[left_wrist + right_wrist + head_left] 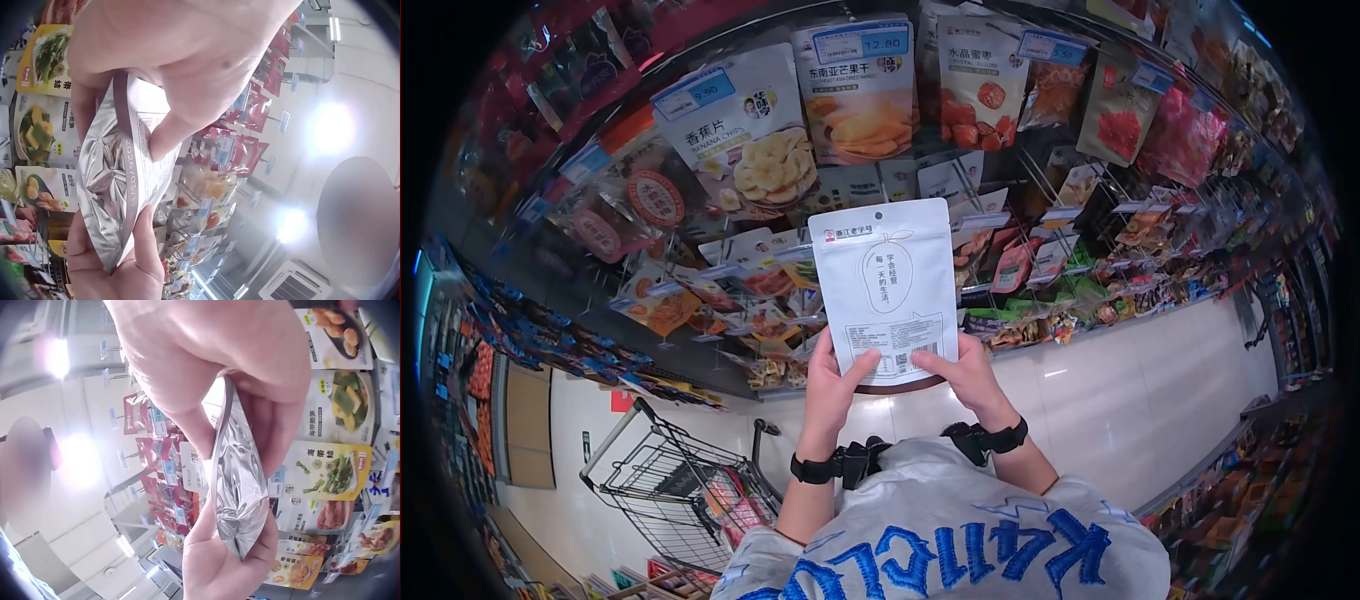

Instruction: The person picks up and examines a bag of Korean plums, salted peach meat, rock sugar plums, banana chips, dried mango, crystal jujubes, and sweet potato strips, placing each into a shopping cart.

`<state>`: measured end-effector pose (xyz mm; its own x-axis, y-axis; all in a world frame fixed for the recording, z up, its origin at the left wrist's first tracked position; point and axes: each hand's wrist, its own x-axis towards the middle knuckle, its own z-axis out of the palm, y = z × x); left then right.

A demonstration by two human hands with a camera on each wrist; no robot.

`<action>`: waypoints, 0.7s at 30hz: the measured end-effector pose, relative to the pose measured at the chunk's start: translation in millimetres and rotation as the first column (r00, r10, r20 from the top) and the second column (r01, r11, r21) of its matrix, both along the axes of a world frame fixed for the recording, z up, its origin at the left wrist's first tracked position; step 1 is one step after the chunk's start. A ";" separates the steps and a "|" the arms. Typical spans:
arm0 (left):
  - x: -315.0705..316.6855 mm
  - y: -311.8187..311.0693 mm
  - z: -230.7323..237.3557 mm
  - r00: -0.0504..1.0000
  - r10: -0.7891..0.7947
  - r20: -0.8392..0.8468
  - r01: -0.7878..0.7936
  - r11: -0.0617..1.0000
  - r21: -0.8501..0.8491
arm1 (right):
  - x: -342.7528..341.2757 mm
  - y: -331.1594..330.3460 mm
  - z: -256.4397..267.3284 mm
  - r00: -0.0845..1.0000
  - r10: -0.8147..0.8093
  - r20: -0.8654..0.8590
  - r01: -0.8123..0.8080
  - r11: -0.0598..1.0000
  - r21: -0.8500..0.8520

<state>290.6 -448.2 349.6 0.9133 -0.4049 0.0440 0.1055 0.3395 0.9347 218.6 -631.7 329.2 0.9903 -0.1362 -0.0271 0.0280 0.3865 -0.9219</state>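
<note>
Head view | white pouch (883,285), centre of frame | left hand (830,388) and right hand (977,383) pinch its lower sides, thumbs in front | I judge it light, soft, slippery, crushable, best held by its side edges

Rack (675,365) ahead, beyond pack (887,275). Pack sits between left grip (831,390) and right grip (978,385). Upper row, left to right: banana chips (745,135), mango (862,105), jujubes (983,85). Price tag (848,44) in front of mango's top edge. More bags below that row. Cart (665,470) on floor (1100,390), left of person.
</note>
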 end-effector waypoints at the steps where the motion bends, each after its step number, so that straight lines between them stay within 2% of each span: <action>1: -0.8 -1.2 2.0 0.997 0.059 0.044 -0.059 0.998 0.005 | 1.7 -1.8 -1.4 0.999 -0.041 -0.021 0.041 0.999 -0.016; 2: 0.3 1.1 -1.4 0.997 0.062 0.043 -0.062 0.998 0.005 | 2.6 -2.8 -3.0 0.996 -0.083 -0.043 0.082 0.996 -0.034; 4: 7.1 7.7 -14.2 0.930 0.247 0.273 -0.310 0.925 0.219 | 6.2 -4.1 -6.3 0.994 -0.101 -0.037 0.097 0.992 -0.083; 6: 8.5 11.6 -18.2 0.929 0.231 0.288 -0.299 0.928 0.222 | 9.4 -4.2 -5.7 0.992 -0.120 -0.028 0.115 0.984 -0.133; 8: 6.0 12.8 -17.3 0.986 0.017 0.165 -0.062 0.961 0.269 | 9.9 0.2 -3.8 0.990 -0.140 -0.027 0.130 0.963 -0.235; 10: 1.5 5.2 -10.9 0.986 -0.023 0.165 -0.023 0.963 0.268 | 10.8 5.9 -2.2 0.993 -0.114 -0.015 0.107 0.963 -0.245; 12: -0.9 0.6 -5.1 0.993 -0.011 0.114 -0.002 0.993 0.117 | 11.3 13.6 0.8 0.995 -0.095 -0.002 0.091 0.963 -0.254; 14: 0.3 1.9 -4.8 0.996 -0.046 0.081 0.039 0.995 0.087 | 9.9 21.3 7.2 0.971 -0.132 0.201 0.221 0.819 -0.530; 16: 0.0 1.4 -6.5 0.986 -0.067 0.155 0.060 0.997 0.049 | 6.6 23.9 14.7 0.985 -0.103 0.134 0.163 0.797 -0.582; 18: -2.4 -0.9 -4.1 0.985 -0.064 0.158 0.061 0.998 0.025 | 5.6 28.8 15.6 0.930 -0.099 0.355 0.350 0.532 -0.771; 20: -4.3 -2.0 -4.6 0.985 -0.061 0.160 0.061 0.998 0.002 | 6.5 31.6 12.8 0.937 -0.089 0.338 0.331 0.538 -0.775; 21: -4.1 -2.5 -7.0 0.988 -0.039 0.152 0.048 0.997 -0.057 | 6.5 34.1 17.7 0.906 -0.047 0.420 0.395 0.447 -0.802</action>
<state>286.6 -450.7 342.6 0.8760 -0.4364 0.2056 -0.0193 0.3941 0.9188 225.1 -597.6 346.9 0.8477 -0.1312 0.5140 0.3168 -0.6519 -0.6889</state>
